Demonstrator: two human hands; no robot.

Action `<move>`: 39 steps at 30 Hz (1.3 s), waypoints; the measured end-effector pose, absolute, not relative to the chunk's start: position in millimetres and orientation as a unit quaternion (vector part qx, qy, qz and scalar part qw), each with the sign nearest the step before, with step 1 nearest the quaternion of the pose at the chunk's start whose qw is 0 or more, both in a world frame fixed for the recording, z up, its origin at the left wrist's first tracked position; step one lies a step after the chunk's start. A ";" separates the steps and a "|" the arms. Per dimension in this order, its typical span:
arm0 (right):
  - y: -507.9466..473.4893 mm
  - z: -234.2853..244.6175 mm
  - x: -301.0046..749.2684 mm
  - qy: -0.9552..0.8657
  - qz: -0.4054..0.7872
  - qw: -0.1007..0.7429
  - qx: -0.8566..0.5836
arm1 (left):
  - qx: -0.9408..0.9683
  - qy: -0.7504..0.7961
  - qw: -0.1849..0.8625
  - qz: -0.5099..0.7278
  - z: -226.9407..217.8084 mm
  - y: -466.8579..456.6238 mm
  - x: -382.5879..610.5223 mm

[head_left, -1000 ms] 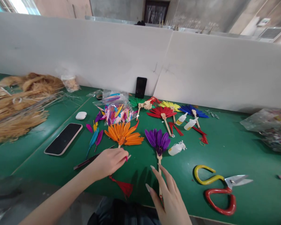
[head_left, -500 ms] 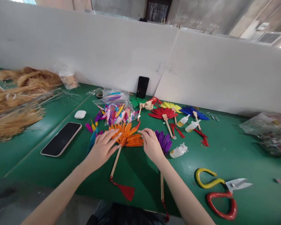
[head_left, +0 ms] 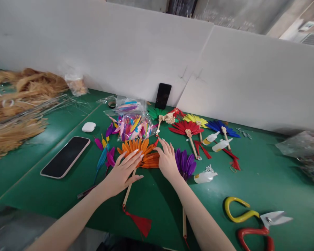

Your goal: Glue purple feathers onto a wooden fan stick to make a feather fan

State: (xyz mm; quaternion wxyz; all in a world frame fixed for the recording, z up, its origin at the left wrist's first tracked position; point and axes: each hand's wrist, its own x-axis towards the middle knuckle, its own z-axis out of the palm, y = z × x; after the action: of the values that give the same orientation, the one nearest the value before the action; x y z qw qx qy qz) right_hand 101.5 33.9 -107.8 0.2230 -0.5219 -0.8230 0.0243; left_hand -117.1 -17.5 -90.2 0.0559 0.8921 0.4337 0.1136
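An orange feather fan (head_left: 149, 161) lies on the table, its pale wooden stick handle pointing toward me and ending in a red tassel (head_left: 142, 223). Flat across the middle of its feathers rests my left hand (head_left: 122, 172), fingers stretched out and covering the fan's centre. At the fan's right edge is my right hand (head_left: 169, 162); its fingers are bent, with the thumb apart from them by the orange feather tips. I see nothing held in it. A purple feather fan (head_left: 185, 164) lies just right of that hand, partly hidden by my right forearm.
Red (head_left: 184, 128), yellow (head_left: 197, 119) and blue (head_left: 221, 127) fans lie behind, near white glue bottles (head_left: 205, 177). Scissors (head_left: 268, 220) lie at right, a phone (head_left: 65, 157) at left. Bagged feathers (head_left: 134, 127) and loose feathers (head_left: 102, 160) surround the fan. Straw-coloured fibre (head_left: 36, 87) covers the far left.
My left hand has settled lower and flatter over the orange feathers. My right hand stays by the fan's right edge, its fingers raised slightly. The view has shifted a little.
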 end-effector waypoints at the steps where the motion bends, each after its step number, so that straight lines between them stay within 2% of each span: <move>1: 34.3 -108.3 101.6 -0.821 0.024 0.224 -0.524 | 0.892 0.435 0.057 0.112 -90.0 -17.1 -117.2; 19: 35.4 -110.1 101.9 -0.813 0.025 0.236 -0.532 | 0.898 0.424 0.025 0.115 -80.4 8.3 -103.6; 39: 48.6 -111.6 103.1 -0.819 0.057 0.227 -0.523 | 0.866 0.461 0.133 0.143 -80.0 27.1 -88.6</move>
State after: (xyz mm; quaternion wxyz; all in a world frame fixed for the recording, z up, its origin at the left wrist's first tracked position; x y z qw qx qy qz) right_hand 103.1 48.6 -111.6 0.2267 -0.5233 -0.8195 0.0568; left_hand -88.6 27.1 -80.0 0.1335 0.8659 0.4606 0.1425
